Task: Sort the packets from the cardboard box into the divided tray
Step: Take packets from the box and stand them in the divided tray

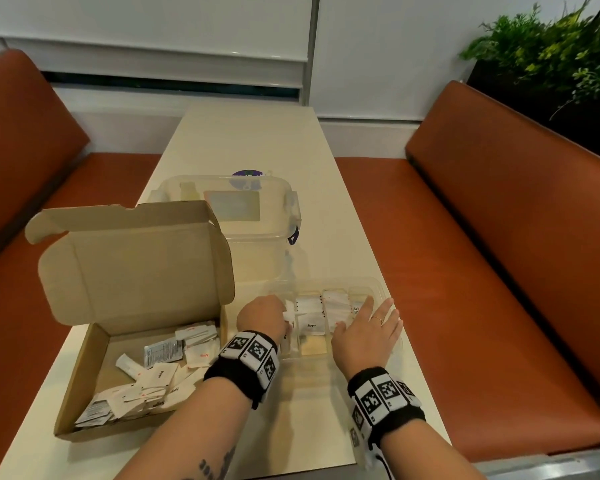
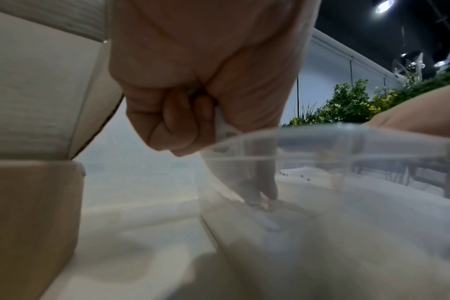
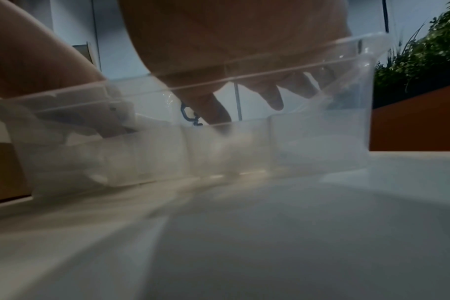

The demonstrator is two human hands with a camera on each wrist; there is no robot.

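Note:
An open cardboard box [image 1: 84, 372] at the left of the table holds several white packets [image 1: 160, 379]. To its right stands the clear divided tray [image 1: 329, 281], with packets [image 1: 311, 324] in its compartments. My left hand [image 1: 262, 315] is at the tray's left end, its fingers curled round a white packet [image 2: 225, 127] just above the tray rim [image 2: 321, 130]. My right hand [image 1: 368, 330] lies spread over the right compartments. Its fingers [image 3: 275, 99] are straight, hang inside the tray wall [image 3: 321, 142] and hold nothing.
Behind the box's raised flap stands a clear lidded storage container [image 1: 243, 216]. The narrow cream table [image 1: 257, 140] runs away from me between two orange benches [image 1: 499, 237]. A green plant [image 1: 551, 53] is at the far right.

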